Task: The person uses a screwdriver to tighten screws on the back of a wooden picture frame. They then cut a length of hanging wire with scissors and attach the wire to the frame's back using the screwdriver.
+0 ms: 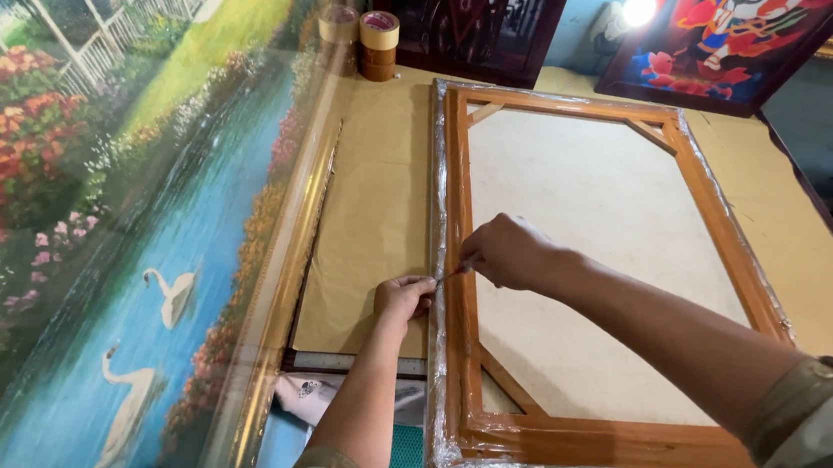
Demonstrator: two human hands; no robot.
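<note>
Evenly and brightly lit, mostly from overhead. 1 round white lamp (pixel 638 10) at the far right blown out to pure white, haloed against the blue wall. Soft sheen along the crinkled clear plastic wrap (pixel 437 383) edging the orange-brown wooden frame (pixel 456 221). Faint glare over the glossy swan-and-river landscape painting (pixel 86 243) at left. Short, soft shadows under both forearms. Sharp in the middle; near sleeves slightly blurred; straight edges bowed toward the corners.

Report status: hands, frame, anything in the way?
Left hand pressing the plastic wrap at the wooden frame edge. Right hand gripping a small tool there. Nothing blocking; tape rolls far off.
</note>
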